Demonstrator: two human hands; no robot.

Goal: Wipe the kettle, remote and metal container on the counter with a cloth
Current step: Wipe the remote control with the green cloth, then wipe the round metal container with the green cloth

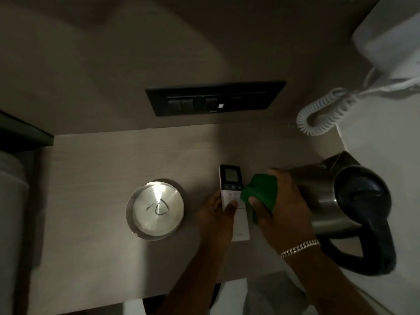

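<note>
A white remote [231, 185] with a dark screen is held over the wooden counter [95, 169] by my left hand [216, 214], thumb across its middle. My right hand [279, 205] grips a bunched green cloth [261, 192] and presses it against the remote's right edge. Right of my hands stands the steel kettle [327, 192] with its black lid and handle. The round metal container [156, 209] with a shiny lid sits to the left of the remote, untouched.
A black switch and socket panel [216, 97] is set in the wall behind the counter. A white coiled cord [322, 112] hangs from a white wall unit [391, 39] at the upper right. The counter's front edge runs just below my forearms.
</note>
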